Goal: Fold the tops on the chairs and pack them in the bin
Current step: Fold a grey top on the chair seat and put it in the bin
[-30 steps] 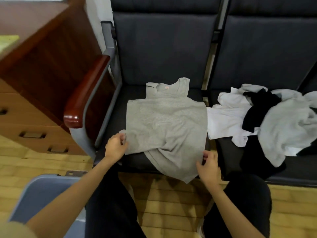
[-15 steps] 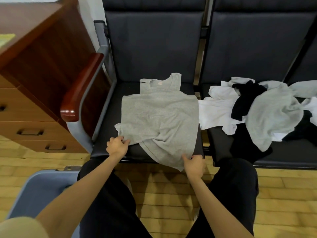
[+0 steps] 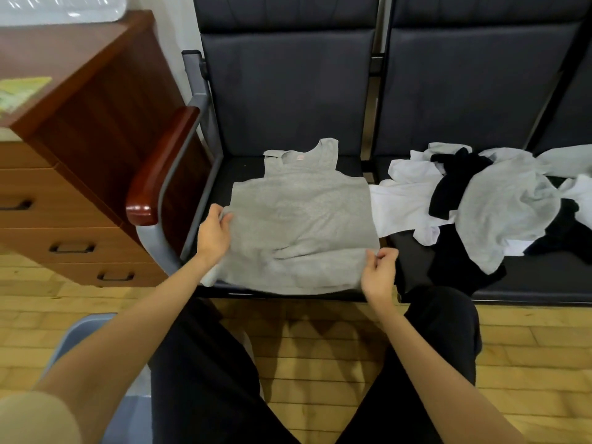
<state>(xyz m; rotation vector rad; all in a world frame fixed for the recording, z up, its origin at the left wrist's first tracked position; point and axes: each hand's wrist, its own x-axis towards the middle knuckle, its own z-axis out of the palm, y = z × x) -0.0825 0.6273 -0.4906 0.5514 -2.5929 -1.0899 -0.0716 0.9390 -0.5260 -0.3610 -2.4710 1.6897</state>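
A grey sleeveless top (image 3: 298, 219) lies flat on the left chair seat (image 3: 246, 169), neck toward the backrest, its bottom part folded up over the body. My left hand (image 3: 214, 232) grips its left edge. My right hand (image 3: 379, 270) pinches the lower right corner of the fabric near the seat's front edge. A heap of white, grey and black tops (image 3: 490, 203) lies on the right chair seat (image 3: 544, 283). The blue-grey bin (image 3: 83, 334) stands on the floor at lower left, partly hidden by my left arm and leg.
A wooden drawer cabinet (image 3: 64, 174) stands left of the chairs, next to the red-brown armrest (image 3: 160, 168). My legs in black trousers sit in front of the seats on a wooden floor (image 3: 320, 347).
Both hands have lifted the top's hanging hem up onto the seat, folding it over the body. The left hand moved up along the left edge, the right hand to the lower right corner.
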